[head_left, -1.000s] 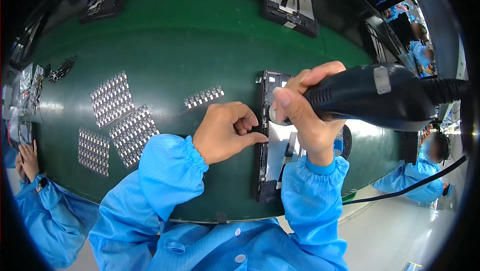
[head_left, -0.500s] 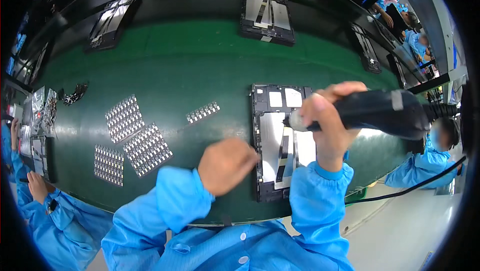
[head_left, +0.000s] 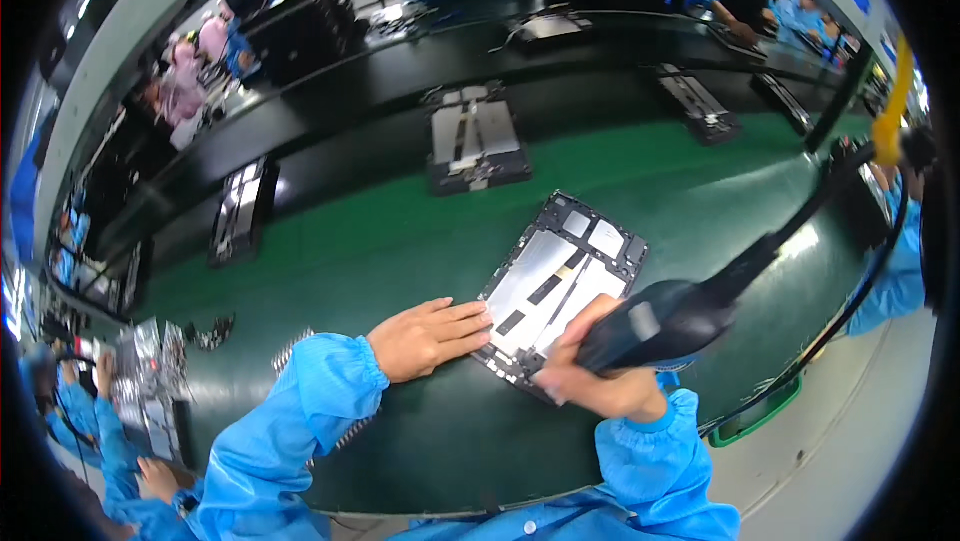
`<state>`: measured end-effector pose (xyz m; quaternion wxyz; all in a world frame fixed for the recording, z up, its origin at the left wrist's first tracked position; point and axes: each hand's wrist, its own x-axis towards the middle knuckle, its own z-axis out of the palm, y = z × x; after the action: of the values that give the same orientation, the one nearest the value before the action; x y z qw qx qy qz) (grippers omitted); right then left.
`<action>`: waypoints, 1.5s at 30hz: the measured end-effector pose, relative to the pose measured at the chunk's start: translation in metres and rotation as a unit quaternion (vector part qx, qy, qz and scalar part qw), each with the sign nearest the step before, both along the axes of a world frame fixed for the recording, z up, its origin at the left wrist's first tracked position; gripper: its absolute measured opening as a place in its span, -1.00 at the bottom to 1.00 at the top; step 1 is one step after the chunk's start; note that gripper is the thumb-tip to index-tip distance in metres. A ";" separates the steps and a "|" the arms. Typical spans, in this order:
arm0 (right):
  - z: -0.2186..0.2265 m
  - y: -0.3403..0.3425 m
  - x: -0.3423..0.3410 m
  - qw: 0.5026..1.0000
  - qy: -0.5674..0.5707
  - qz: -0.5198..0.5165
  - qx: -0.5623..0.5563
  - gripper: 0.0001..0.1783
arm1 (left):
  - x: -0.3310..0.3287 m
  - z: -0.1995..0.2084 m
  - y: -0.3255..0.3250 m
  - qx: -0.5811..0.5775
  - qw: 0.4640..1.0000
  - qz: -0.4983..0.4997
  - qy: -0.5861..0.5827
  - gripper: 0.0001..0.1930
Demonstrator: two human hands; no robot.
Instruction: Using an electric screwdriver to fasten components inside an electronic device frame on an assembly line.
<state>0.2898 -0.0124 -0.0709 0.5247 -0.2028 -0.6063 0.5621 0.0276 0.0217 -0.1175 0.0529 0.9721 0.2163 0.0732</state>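
A tablet housing with a black frame and silver panels lies turned at an angle on the green bench. My left hand rests flat beside its left edge, fingers stretched out with the tips touching the frame. In my right hand is a black corded electric screwdriver, held over the housing's near right corner. Its tip is hidden by my fingers. Grids of small parts lie partly under my left sleeve.
Along a dark strip at the back sit more housings. Clear bags lie at the left, beside a co-worker's hand. The screwdriver's cable runs up to the right. A green bin stands below the bench's right edge.
The view has tilted up and turned. The housing now lies at an angle. My left hand has opened flat against its edge, and the screwdriver has come down towards its near corner.
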 end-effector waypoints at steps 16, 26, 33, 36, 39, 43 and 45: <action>-0.021 -0.003 -0.020 0.996 0.047 0.075 -0.013 -0.68 | 0.164 -0.039 0.171 0.203 0.923 0.308 -0.108 -0.69; -0.022 0.005 -0.005 1.000 -0.027 0.001 -0.013 -0.66 | 0.087 -0.003 0.175 0.126 0.884 0.416 0.171 -0.28; -0.019 0.005 -0.011 1.000 -0.025 -0.010 0.004 -0.71 | -0.007 -0.004 0.193 0.053 0.910 0.378 0.162 -0.25; -0.022 0.003 -0.011 0.999 -0.023 -0.004 -0.041 -0.68 | -0.015 -0.007 0.191 0.170 0.891 0.418 0.044 -0.37; -0.021 -0.002 -0.005 0.999 0.005 -0.035 -0.005 -0.60 | -0.028 0.022 0.174 0.283 0.868 0.400 -0.080 -0.61; -0.018 0.003 0.022 0.995 0.005 -0.102 -0.017 -0.65 | -0.014 0.064 0.125 0.339 0.816 0.446 -0.142 -0.69; -0.015 0.010 0.045 0.987 0.027 -0.153 -0.040 -0.67 | -0.009 0.079 0.094 0.351 0.813 0.430 -0.176 -0.67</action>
<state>0.3349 -0.0024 -0.0856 0.6126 -0.2989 -0.5304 0.5041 0.0183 0.1160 -0.0384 -0.2913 0.7033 0.5588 0.3290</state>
